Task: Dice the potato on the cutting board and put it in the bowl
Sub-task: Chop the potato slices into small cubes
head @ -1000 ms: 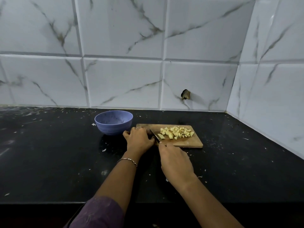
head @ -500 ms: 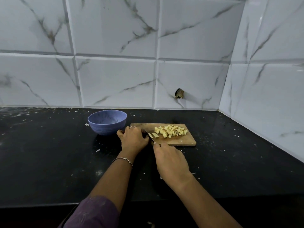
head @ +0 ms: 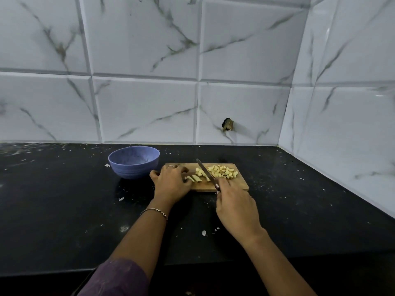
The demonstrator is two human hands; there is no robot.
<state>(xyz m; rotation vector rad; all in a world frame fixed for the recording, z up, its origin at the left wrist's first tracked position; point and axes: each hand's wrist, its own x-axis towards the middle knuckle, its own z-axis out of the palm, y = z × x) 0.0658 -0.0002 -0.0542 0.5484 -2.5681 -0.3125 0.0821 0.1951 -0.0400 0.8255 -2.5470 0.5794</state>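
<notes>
Head view, looking forward and down. The right grip point(head: 235, 208) is clamped round the handle of a knife point(head: 205, 170), fingers curled tight so that only a dark stub of the handle shows at the far side of the fist. The blade runs from that fist away to the far left, tip raised, and crosses the potato between the cut and uncut parts. Whether its edge touches the wood cannot be told.

The left grip point(head: 172, 182) lies knuckles-up on the left end of the cutting board point(head: 239, 185), fingers bent down and together over the potato strips point(head: 195, 178), whose pale ends stick out to the right from under the fingertips. A ring point(head: 170, 166) sits on one finger, a thin bracelet point(head: 155, 211) on the wrist, and a purple sleeve point(head: 115, 278) covers the near forearm.

To the right of the blade, the potato dice point(head: 223, 172) lie in a loose heap of small pale-yellow cubes on the far half of the board. All the potato in sight is on the board.

The bowl point(head: 133, 163), blue-violet and upright, stands on the black tabletop point(head: 64, 210) just left of the board, close to the left thumb. White scraps point(head: 204, 232) are scattered over the tabletop. Behind it rise white marbled wall tiles point(head: 149, 103), one with a dark chipped hole point(head: 227, 124).
</notes>
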